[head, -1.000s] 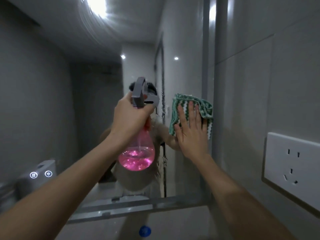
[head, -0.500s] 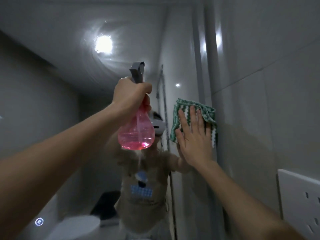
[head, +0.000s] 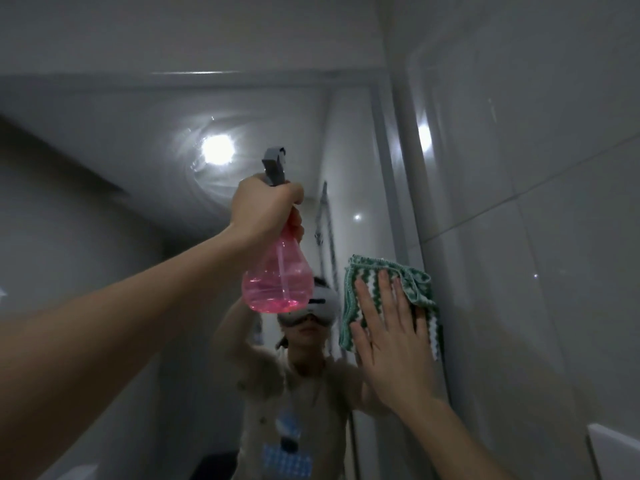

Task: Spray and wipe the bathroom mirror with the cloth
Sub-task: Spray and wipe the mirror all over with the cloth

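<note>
Pink liquid fills the lower part of the spray bottle point(head: 277, 278), which our left hand point(head: 265, 209) grips by the neck, raised in front of the mirror point(head: 138, 168). Just right of the bottle, our right hand point(head: 391, 337) presses flat, fingers straight, on the green and white cloth point(head: 360, 282) against the mirror's right edge. We see a white socket point(head: 613, 448) on the wall, well right of the mirror.

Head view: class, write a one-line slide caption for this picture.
Left hand aims a pink spray bottle at the mirror while the right hand presses a green-and-white cloth flat against it.
</note>
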A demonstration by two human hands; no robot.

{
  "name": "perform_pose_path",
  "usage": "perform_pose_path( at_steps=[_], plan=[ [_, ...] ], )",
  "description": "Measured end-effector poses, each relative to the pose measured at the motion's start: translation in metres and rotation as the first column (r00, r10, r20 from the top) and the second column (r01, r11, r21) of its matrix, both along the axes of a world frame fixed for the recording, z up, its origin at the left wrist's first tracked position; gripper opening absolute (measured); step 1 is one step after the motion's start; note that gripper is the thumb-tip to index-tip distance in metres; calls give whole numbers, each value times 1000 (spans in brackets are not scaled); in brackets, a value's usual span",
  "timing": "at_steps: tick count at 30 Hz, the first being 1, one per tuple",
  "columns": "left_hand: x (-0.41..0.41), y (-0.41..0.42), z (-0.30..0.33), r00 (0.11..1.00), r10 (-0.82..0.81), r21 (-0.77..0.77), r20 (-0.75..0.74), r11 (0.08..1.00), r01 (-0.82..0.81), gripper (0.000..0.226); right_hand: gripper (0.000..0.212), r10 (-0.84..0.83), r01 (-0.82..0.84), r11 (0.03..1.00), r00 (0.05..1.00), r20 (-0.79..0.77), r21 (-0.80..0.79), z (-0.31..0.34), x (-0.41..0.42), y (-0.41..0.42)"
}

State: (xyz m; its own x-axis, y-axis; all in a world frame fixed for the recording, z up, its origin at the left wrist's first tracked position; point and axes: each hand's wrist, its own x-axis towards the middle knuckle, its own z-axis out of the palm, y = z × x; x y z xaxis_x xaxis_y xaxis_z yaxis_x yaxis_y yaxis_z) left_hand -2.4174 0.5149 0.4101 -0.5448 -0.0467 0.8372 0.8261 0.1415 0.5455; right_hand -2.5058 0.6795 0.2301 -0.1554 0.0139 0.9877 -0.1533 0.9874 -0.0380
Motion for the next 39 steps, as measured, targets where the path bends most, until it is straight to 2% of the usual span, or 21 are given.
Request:
perform_pose_path(
  at_steps=[5,9,19,24,31,34,39],
  plan=[
    [8,28,30,999,22,-35,-27,999,-23,3,56,17,-16,1000,1000,-24,13,-1,-1,1],
    [12,46,46,1000,-17,-9,18,1000,17,2,56,36,-35,999,999,-17,37,-5,-2,7],
    [0,38,41,997,79,49,6,996,-79,5,56,30,-30,999,1000,-3,27,-5,1,8],
    [7,2,30,997,72,133,32,988,-75,4,56,21,-20,999,999,-27,46,-4,0,8],
    [20,-71,3,989,140,111,49,983,-145,21,57,6,-6,1000,1000,15,28,-4,2,3],
    [25,-88,-13,993,87,171,77,980,-99,23,56,34,-35,999,999,27,38,-4,5,1],
    [33,-94,-63,996,7,163,93,986,-22,18,59,35,-37,999,996,88,24,-15,6,-1]
  ],
)
